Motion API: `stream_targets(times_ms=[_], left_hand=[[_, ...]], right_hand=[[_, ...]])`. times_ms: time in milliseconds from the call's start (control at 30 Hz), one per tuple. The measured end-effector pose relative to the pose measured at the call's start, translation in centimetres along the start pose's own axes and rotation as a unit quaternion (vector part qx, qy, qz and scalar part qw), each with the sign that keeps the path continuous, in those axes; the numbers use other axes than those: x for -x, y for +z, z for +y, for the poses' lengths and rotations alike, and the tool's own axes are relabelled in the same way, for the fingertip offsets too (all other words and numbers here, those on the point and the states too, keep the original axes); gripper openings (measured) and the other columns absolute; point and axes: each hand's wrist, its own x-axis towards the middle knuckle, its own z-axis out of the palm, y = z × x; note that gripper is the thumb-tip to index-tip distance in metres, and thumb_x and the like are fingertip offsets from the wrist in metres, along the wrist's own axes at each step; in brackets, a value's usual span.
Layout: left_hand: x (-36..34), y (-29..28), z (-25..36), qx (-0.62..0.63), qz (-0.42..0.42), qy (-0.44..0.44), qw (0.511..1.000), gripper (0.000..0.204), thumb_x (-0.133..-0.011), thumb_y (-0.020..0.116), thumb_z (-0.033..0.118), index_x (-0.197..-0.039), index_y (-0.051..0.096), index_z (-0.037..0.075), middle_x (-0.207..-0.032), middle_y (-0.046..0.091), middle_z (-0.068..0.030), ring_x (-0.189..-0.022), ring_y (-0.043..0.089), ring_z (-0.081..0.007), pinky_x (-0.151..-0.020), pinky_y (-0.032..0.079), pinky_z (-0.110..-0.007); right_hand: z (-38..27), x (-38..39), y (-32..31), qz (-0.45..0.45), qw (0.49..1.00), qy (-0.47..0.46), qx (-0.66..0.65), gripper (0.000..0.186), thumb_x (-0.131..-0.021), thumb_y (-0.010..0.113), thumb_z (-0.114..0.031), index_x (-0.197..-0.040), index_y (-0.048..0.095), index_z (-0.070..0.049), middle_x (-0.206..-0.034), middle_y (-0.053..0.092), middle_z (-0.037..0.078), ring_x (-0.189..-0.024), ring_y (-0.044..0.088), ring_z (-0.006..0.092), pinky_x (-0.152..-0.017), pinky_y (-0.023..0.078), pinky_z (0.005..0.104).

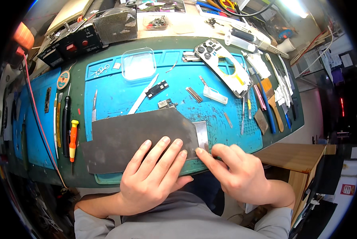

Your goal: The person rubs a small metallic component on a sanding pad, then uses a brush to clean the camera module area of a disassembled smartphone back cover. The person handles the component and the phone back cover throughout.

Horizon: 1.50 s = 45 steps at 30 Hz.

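A dark grey sheet point(142, 133), like sandpaper, lies across the near part of the blue work mat point(174, 91). My left hand point(150, 175) rests flat on its near edge, fingers stretched out and thumb apart. At the sheet's right end is a flat silvery metal plate point(201, 133). My right hand point(240, 169) is closed, with the index fingertip pressed down at the plate's near end, beside the sheet. Its thumb is hidden, and whatever lies under those fingers cannot be made out. Just beyond the sheet lie a small metal part point(167, 104) and a black strip-shaped part point(157, 89).
Beyond stand a clear plastic box point(139, 64) and a white-and-yellow phone-shaped frame point(224, 67). An orange-and-yellow screwdriver point(73, 137) lies left; brushes and tweezers point(272, 91) crowd the right. A red cable point(35, 103) crosses the left side. A wooden cabinet point(294, 157) adjoins the bench.
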Motion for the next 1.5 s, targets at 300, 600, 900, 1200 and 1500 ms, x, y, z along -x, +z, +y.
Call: stream_targets(times_ms=[300, 600, 900, 1200, 1500], left_hand=[[0.1, 0.1, 0.0, -0.001, 0.003, -0.005, 1.0, 0.049, -0.099, 0.076, 0.05, -0.122, 0.08, 0.007, -0.135, 0.077, -0.0126, -0.13, 0.071, -0.0339, -0.115, 0.052, -0.052], [0.1, 0.1, 0.1, 0.0, 0.005, -0.003, 1.0, 0.05, -0.099, 0.076, 0.05, -0.123, 0.08, 0.007, -0.135, 0.078, -0.0128, -0.131, 0.071, -0.0339, -0.115, 0.052, -0.052], [0.1, 0.2, 0.1, 0.005, 0.008, 0.003, 1.0, 0.049, -0.098, 0.077, 0.049, -0.121, 0.081, 0.006, -0.136, 0.077, -0.0133, -0.131, 0.071, -0.0339, -0.115, 0.052, -0.052], [0.1, 0.0, 0.1, 0.038, 0.012, -0.013, 0.999, 0.055, -0.091, 0.083, 0.046, -0.125, 0.077, 0.004, -0.141, 0.074, -0.0135, -0.136, 0.067, -0.0344, -0.118, 0.048, -0.054], [-0.7, -1.9, 1.1, 0.137, 0.156, 0.013, 0.978, 0.037, -0.09, 0.088, 0.016, -0.122, 0.076, 0.002, -0.127, 0.076, -0.0154, -0.114, 0.072, -0.0317, -0.097, 0.059, -0.044]], right_hand=[[-0.1, 0.3, -0.1, -0.006, 1.0, -0.002, -0.002, 0.055, -0.078, 0.073, -0.009, -0.132, 0.074, 0.0, -0.112, 0.064, 0.007, -0.081, 0.06, 0.0157, -0.057, 0.05, 0.0247], [-0.4, -0.1, -0.1, -0.001, 1.0, -0.001, 0.003, 0.055, -0.077, 0.073, -0.01, -0.131, 0.075, -0.001, -0.112, 0.065, 0.006, -0.081, 0.061, 0.0158, -0.058, 0.051, 0.025], [-0.2, -0.2, 0.5, 0.032, 0.999, 0.022, -0.022, 0.052, -0.078, 0.074, -0.006, -0.129, 0.078, -0.003, -0.11, 0.064, 0.006, -0.077, 0.062, 0.0183, -0.059, 0.053, 0.0272], [0.0, 2.2, -0.7, -0.037, 0.771, 0.212, -0.599, 0.04, -0.111, 0.058, -0.003, -0.151, 0.066, -0.004, -0.11, 0.064, 0.006, -0.077, 0.061, 0.0078, -0.063, 0.047, 0.0231], [-2.5, 4.0, -0.2, -0.042, 0.653, 0.231, -0.72, 0.039, -0.116, 0.059, -0.013, -0.154, 0.062, -0.004, -0.111, 0.066, 0.006, -0.068, 0.059, 0.0043, -0.059, 0.045, 0.0209]])
